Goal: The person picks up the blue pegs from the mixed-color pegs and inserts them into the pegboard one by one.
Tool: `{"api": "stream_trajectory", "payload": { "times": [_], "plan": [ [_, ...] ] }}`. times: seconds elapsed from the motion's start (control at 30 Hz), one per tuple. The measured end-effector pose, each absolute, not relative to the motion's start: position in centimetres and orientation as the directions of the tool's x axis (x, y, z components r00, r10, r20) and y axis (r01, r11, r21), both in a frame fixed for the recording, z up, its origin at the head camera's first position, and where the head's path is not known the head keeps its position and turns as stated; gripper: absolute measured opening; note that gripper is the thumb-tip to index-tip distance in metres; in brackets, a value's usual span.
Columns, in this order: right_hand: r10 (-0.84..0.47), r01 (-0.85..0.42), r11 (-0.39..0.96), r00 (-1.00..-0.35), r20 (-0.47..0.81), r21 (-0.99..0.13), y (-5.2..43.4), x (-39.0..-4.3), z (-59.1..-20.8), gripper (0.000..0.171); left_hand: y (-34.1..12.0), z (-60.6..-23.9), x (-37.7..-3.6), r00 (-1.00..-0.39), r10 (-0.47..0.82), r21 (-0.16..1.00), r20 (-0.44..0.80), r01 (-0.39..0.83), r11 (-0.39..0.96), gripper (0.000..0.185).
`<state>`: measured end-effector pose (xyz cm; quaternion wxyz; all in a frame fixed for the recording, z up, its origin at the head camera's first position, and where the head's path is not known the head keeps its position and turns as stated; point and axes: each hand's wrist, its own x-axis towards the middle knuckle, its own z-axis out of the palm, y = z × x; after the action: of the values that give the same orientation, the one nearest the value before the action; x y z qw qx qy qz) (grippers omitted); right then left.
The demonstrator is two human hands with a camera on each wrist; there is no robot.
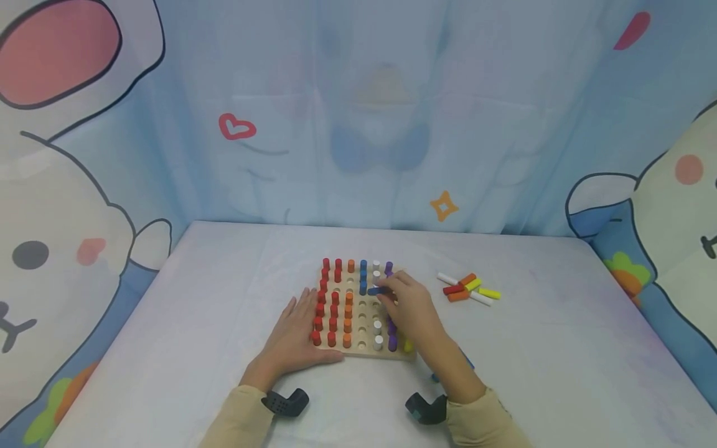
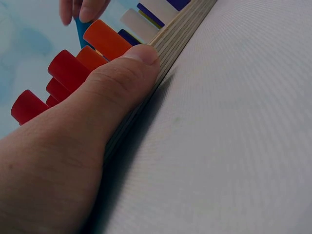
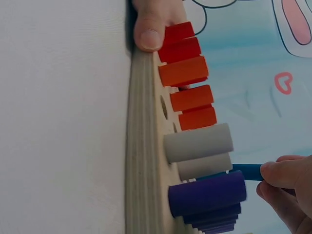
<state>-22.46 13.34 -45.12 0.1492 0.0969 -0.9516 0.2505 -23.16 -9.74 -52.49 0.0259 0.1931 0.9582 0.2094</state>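
Your right hand (image 1: 411, 305) pinching a blue peg (image 1: 376, 290) over the wooden pegboard (image 1: 358, 352), your left hand (image 1: 294, 336) flat, fingers straight, steadying its edge

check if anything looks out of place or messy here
A few loose pegs lie in a jumbled pile on the table, right of the peg board. The right hand pinches a blue peg lying sideways above empty holes.

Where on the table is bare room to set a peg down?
Bare cloth between the board and the loose pegs, and left of the left hand. Crowded over the board, where the right hand pinches a blue peg.
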Motion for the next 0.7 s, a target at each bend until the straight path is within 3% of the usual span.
{"api": "stream_trajectory", "payload": {
  "times": [0.33,0.7],
  "plan": [
    [-0.117,-0.238,0.846,-0.956,0.268,-0.477,12.5,-22.6,-46.1,0.016,-9.7,-52.5,-23.2,-0.925,0.379,0.422,0.025,0.353,0.835,0.127],
    [-0.131,-0.225,0.872,-0.963,0.236,-0.436,11.7,-22.9,-46.7,0.016,-9.7,-52.7,-23.2,-0.924,0.38,0.414,0.034,0.359,0.836,0.128]
  ]
}}
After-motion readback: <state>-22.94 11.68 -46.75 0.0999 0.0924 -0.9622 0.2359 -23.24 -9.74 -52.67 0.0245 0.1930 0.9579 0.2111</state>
